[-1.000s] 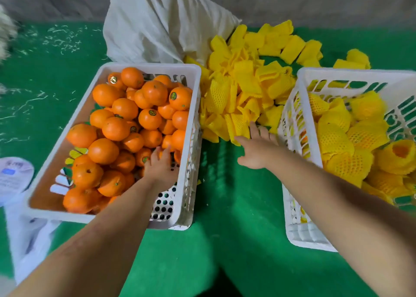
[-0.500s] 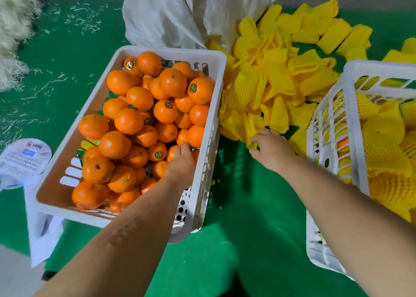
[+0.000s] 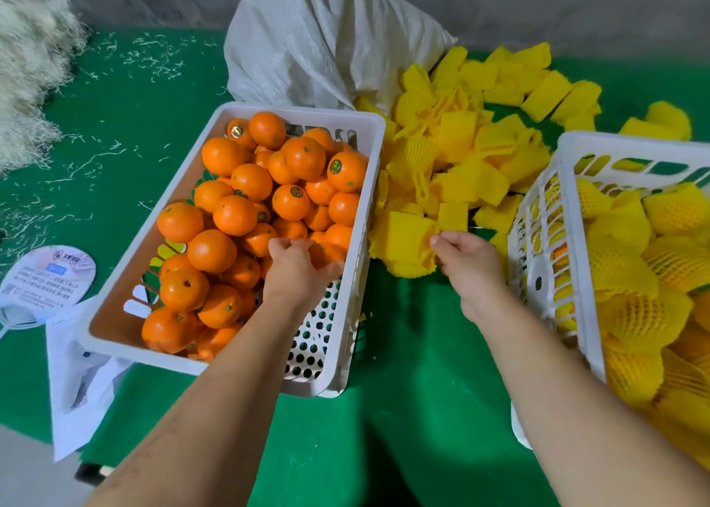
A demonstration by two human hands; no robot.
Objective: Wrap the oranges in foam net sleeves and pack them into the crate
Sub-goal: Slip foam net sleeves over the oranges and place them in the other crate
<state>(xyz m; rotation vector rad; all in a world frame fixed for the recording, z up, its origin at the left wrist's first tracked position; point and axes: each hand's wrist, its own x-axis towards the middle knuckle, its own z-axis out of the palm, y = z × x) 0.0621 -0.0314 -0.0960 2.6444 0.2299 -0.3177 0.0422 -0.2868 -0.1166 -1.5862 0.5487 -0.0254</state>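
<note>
A white crate (image 3: 115, 337) on the left holds several bare oranges (image 3: 234, 214). My left hand (image 3: 297, 266) reaches into its near right corner and curls its fingers round one orange (image 3: 326, 255), mostly hidden beneath the hand. A heap of yellow foam net sleeves (image 3: 461, 149) lies between the two crates. My right hand (image 3: 466, 261) pinches the edge of one sleeve (image 3: 405, 243) at the heap's near side. The white crate on the right (image 3: 564, 149) holds several wrapped oranges (image 3: 622, 272).
A white woven sack (image 3: 319, 42) lies behind the left crate. Pale shredded fibre (image 3: 30, 72) is piled at the far left. A round printed hand fan (image 3: 46, 280) and white paper (image 3: 80, 383) lie at the left edge of the green table (image 3: 403, 391).
My left hand went deeper into the orange crate and curled round an orange. My right hand reached the sleeve heap and took hold of one sleeve's edge. The view shifted.
</note>
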